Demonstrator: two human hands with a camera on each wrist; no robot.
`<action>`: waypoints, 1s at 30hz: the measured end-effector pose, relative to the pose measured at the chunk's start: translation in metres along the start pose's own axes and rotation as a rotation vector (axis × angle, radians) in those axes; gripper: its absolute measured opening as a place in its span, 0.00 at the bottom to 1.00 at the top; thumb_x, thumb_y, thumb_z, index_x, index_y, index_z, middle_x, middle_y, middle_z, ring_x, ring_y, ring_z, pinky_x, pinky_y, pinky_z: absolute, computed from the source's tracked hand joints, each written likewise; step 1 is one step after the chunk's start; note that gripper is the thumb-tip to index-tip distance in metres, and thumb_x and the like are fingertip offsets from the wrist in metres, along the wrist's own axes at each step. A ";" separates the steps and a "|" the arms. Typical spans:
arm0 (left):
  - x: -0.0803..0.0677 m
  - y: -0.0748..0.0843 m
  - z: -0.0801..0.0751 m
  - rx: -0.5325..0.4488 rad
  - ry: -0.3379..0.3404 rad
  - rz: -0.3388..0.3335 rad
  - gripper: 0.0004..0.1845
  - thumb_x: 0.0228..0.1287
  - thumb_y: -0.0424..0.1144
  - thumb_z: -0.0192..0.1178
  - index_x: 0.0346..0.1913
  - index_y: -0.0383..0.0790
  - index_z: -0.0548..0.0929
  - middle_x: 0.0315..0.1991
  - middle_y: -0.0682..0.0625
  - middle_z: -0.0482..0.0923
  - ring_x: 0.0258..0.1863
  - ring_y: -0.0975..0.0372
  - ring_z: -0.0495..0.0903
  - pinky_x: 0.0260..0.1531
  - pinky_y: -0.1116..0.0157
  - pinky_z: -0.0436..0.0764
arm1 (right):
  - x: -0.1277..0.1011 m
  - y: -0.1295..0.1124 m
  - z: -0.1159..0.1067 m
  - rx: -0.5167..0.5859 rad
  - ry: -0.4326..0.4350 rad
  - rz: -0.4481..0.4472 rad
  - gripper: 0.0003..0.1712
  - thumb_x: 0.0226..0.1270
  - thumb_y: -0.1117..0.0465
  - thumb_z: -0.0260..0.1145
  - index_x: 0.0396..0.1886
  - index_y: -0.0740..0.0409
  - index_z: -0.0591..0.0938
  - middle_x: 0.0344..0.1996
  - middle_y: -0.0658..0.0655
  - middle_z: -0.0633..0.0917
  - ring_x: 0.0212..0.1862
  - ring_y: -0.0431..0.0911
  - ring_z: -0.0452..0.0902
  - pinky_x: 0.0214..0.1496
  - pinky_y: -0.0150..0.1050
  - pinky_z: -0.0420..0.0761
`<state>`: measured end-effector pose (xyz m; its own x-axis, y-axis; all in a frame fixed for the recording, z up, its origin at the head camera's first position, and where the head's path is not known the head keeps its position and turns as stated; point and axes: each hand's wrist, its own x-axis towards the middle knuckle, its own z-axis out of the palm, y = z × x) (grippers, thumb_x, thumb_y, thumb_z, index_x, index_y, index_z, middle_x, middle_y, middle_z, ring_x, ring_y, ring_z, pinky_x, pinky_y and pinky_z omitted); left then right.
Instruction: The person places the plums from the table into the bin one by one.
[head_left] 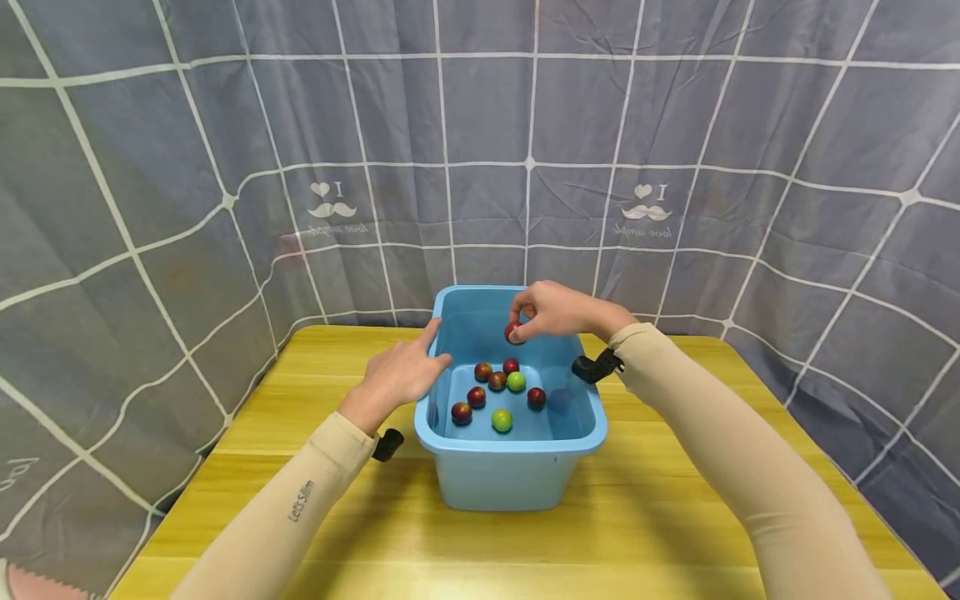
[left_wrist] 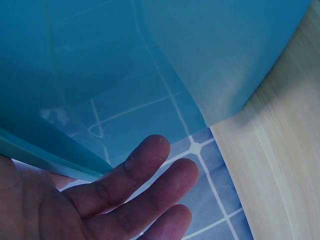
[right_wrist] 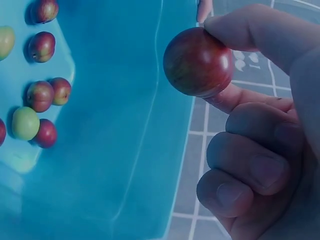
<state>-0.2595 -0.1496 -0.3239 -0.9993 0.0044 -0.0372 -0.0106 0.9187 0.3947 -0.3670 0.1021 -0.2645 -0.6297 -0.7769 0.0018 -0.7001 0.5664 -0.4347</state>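
A light blue plastic tub (head_left: 517, 475) stands on the yellow wooden table (head_left: 660, 533); several small red and green round fruits (head_left: 497, 382) lie on its bottom. My right hand (head_left: 551, 310) hovers over the tub's far side and pinches one red fruit (head_left: 512, 332) (right_wrist: 198, 62) between thumb and forefinger, the other fingers (right_wrist: 250, 170) curled. My left hand (head_left: 401, 371) rests against the outside of the tub's left wall with fingers (left_wrist: 145, 167) straight. In the right wrist view more fruits (right_wrist: 42, 95) lie below in the tub.
A grey curtain with a white grid pattern (head_left: 480, 150) hangs close behind and around the table. The table's left edge (head_left: 187, 500) and right edge (head_left: 847, 492) drop off near the curtain.
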 end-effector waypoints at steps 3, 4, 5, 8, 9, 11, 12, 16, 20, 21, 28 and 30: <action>0.001 0.000 0.001 0.002 -0.005 0.006 0.40 0.73 0.60 0.43 0.82 0.58 0.44 0.28 0.46 0.77 0.30 0.54 0.79 0.23 0.60 0.75 | 0.006 -0.001 0.003 -0.001 -0.038 0.016 0.09 0.63 0.51 0.72 0.36 0.51 0.86 0.14 0.48 0.65 0.20 0.43 0.60 0.28 0.37 0.63; 0.001 0.000 0.001 0.003 -0.005 0.007 0.40 0.73 0.60 0.43 0.82 0.58 0.44 0.30 0.46 0.78 0.33 0.53 0.80 0.24 0.60 0.75 | 0.008 -0.001 0.004 -0.005 -0.051 0.020 0.09 0.63 0.51 0.72 0.36 0.51 0.86 0.14 0.48 0.65 0.20 0.42 0.61 0.28 0.37 0.63; 0.001 0.000 0.001 0.004 -0.003 0.007 0.40 0.73 0.60 0.44 0.82 0.58 0.45 0.33 0.46 0.79 0.35 0.52 0.81 0.24 0.60 0.76 | 0.010 -0.002 0.006 -0.009 -0.063 0.021 0.09 0.63 0.51 0.72 0.35 0.51 0.86 0.14 0.48 0.65 0.20 0.42 0.61 0.28 0.37 0.63; 0.002 0.000 0.002 0.006 0.005 0.007 0.40 0.73 0.60 0.44 0.82 0.57 0.45 0.37 0.46 0.81 0.40 0.51 0.82 0.25 0.60 0.76 | 0.017 -0.002 0.010 -0.043 -0.091 0.024 0.10 0.64 0.51 0.72 0.34 0.51 0.86 0.14 0.48 0.66 0.20 0.42 0.62 0.28 0.36 0.64; 0.002 0.000 0.002 0.005 0.005 0.008 0.40 0.73 0.60 0.44 0.82 0.57 0.45 0.36 0.46 0.81 0.40 0.51 0.82 0.25 0.60 0.76 | 0.019 -0.003 0.011 -0.055 -0.099 0.030 0.10 0.64 0.50 0.72 0.34 0.51 0.86 0.14 0.48 0.66 0.20 0.42 0.62 0.28 0.36 0.64; 0.002 -0.001 0.002 0.001 0.002 0.008 0.40 0.73 0.60 0.44 0.82 0.57 0.45 0.34 0.46 0.80 0.37 0.52 0.82 0.25 0.60 0.76 | 0.023 -0.004 0.013 -0.071 -0.114 0.045 0.10 0.64 0.51 0.72 0.34 0.51 0.86 0.14 0.48 0.66 0.20 0.42 0.62 0.27 0.36 0.64; 0.002 -0.001 0.002 -0.003 -0.001 0.008 0.40 0.73 0.60 0.44 0.82 0.57 0.45 0.32 0.46 0.79 0.35 0.53 0.81 0.25 0.61 0.76 | 0.025 -0.003 0.015 -0.081 -0.122 0.054 0.10 0.64 0.51 0.72 0.35 0.51 0.86 0.14 0.48 0.67 0.20 0.42 0.63 0.27 0.36 0.64; 0.002 -0.001 0.002 -0.011 -0.009 0.010 0.40 0.73 0.60 0.44 0.82 0.57 0.44 0.29 0.47 0.76 0.30 0.55 0.79 0.24 0.61 0.76 | 0.032 -0.002 0.020 -0.098 -0.158 0.087 0.10 0.64 0.51 0.73 0.37 0.52 0.86 0.17 0.49 0.70 0.23 0.42 0.65 0.28 0.35 0.65; 0.002 -0.001 0.003 -0.011 -0.010 0.013 0.40 0.73 0.60 0.44 0.83 0.57 0.44 0.29 0.47 0.77 0.31 0.55 0.79 0.24 0.61 0.75 | 0.038 0.002 0.028 -0.120 -0.203 0.113 0.10 0.64 0.52 0.73 0.38 0.52 0.87 0.24 0.50 0.78 0.28 0.42 0.70 0.31 0.35 0.69; 0.002 -0.002 0.003 -0.011 -0.010 0.013 0.40 0.73 0.60 0.44 0.83 0.57 0.44 0.29 0.47 0.77 0.31 0.55 0.79 0.24 0.61 0.75 | 0.040 0.003 0.030 -0.126 -0.217 0.123 0.10 0.64 0.52 0.73 0.39 0.52 0.87 0.26 0.50 0.80 0.29 0.42 0.71 0.32 0.35 0.70; 0.000 0.000 -0.002 -0.016 -0.017 0.001 0.40 0.73 0.60 0.43 0.83 0.57 0.43 0.27 0.45 0.75 0.25 0.54 0.77 0.22 0.59 0.73 | 0.047 0.005 0.039 -0.168 -0.286 0.167 0.11 0.64 0.55 0.73 0.44 0.52 0.87 0.35 0.51 0.86 0.36 0.44 0.76 0.39 0.37 0.77; 0.000 0.000 -0.003 -0.019 -0.020 0.001 0.40 0.74 0.60 0.42 0.83 0.57 0.43 0.27 0.45 0.75 0.24 0.54 0.76 0.22 0.59 0.72 | 0.049 0.005 0.040 -0.171 -0.295 0.168 0.11 0.63 0.55 0.74 0.44 0.51 0.87 0.37 0.52 0.86 0.37 0.44 0.76 0.40 0.37 0.77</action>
<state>-0.2592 -0.1507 -0.3210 -0.9984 0.0137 -0.0553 -0.0103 0.9112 0.4118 -0.3879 0.0559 -0.3026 -0.6341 -0.7007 -0.3270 -0.6571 0.7112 -0.2498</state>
